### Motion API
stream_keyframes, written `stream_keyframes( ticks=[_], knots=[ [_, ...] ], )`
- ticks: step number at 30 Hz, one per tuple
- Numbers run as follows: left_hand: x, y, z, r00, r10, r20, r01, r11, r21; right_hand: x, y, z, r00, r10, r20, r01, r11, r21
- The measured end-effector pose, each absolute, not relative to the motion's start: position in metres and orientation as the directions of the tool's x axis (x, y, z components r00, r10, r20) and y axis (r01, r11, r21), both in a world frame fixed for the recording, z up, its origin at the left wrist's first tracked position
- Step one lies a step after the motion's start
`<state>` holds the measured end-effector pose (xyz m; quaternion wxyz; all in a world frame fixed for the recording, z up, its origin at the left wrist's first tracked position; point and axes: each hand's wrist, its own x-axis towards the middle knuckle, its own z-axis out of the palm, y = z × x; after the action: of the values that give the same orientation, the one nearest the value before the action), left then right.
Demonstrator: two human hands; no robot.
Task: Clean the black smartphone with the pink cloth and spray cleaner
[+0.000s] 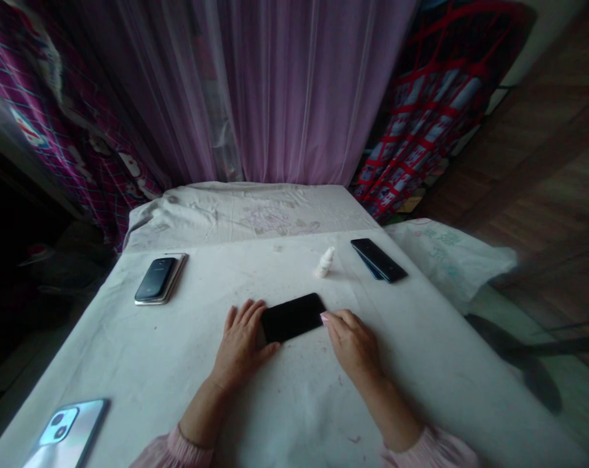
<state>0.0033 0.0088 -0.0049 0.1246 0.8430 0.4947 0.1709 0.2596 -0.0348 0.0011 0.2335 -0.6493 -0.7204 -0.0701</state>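
A black smartphone (294, 317) lies screen up on the white-covered table, slightly slanted. My left hand (240, 348) grips its left end, the fingers by the upper edge and the thumb at the lower one. At the opposite end, my right hand (353, 344) is closed in a pinch with its fingertips at the phone's edge. Something small and pale pink shows at those fingertips; whether it is a nail or a scrap of cloth I cannot make out. Beyond the phone stands a small white bottle (326, 262) with a narrow tip.
Two stacked phones (379, 261) lie at the right edge of the table (187, 364). Another stack of phones (157, 279) is on the left. Near left lies a shiny light-blue phone (73, 432), camera side up. Purple curtains (294, 97) hang behind; a plastic bag (450, 260) is at right.
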Motion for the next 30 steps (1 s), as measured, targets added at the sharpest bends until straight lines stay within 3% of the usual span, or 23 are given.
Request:
stream_keyframes(
  ticks=[8,15,23,30],
  knots=[
    [0.001,0.01,-0.008,0.463,0.87,0.172,0.786,-0.492,0.375,0.198,-0.034,0.003,-0.207,0.898,0.388,0.922,0.312,-0.229],
    [-0.012,0.017,-0.017,0.526,0.835,0.164,0.723,-0.54,0.43,0.199,-0.033,0.013,-0.265,0.902,0.341,0.906,0.355,-0.233],
    [-0.01,0.018,-0.018,0.517,0.838,0.177,0.726,-0.538,0.428,0.185,-0.017,0.024,-0.492,0.834,0.248,0.817,0.541,-0.199],
    [-0.007,0.017,-0.022,0.499,0.846,0.188,0.741,-0.529,0.414,0.213,-0.019,0.023,-0.489,0.825,0.284,0.81,0.55,-0.204]
  ],
)
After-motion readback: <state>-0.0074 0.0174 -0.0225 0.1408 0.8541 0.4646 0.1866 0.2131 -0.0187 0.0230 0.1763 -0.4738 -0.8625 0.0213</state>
